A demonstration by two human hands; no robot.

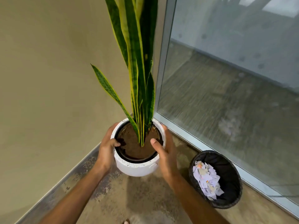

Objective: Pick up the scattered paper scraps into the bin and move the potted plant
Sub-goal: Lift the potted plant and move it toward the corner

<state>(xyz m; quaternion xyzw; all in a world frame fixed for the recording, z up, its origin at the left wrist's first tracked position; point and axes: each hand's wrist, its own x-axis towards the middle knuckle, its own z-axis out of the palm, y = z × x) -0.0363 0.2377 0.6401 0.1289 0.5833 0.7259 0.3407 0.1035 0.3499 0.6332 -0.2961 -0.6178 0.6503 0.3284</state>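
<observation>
Stood in the corner where the matte beige wall (48, 70) at left met the frosted glass partition (234, 78) at right. Looked nearly finished: no loose scraps visible on the mottled, worn concrete floor (145, 199), and only the placing of the plant judged left to do.

Left hand (106, 151) wrapped round the left side of the pot (137, 167), thumb hooked over the rim onto the black inner liner. Held a snake plant (135, 62): long, stiff, sword-shaped leaves, dark green and mottled with yellow edges, rising from dry, crumbly brown soil (134, 144). Pot itself round, white, smooth with faint speckling, apparently glazed or plastic. Impossible to tell whether resting on the floor or held just above it.

Right hand (165, 152) clasped against the right side, thumb reaching in over the rim toward the soil, fingers curved behind the wall of the pot.

Further right and nearer, beside the partition's metal frame, a round black bin (233, 191) with a dark liner, well apart from the pot. Filled partway with torn paper scraps (207, 180), mostly white, crumpled and jagged, a few with orange flecks.
</observation>
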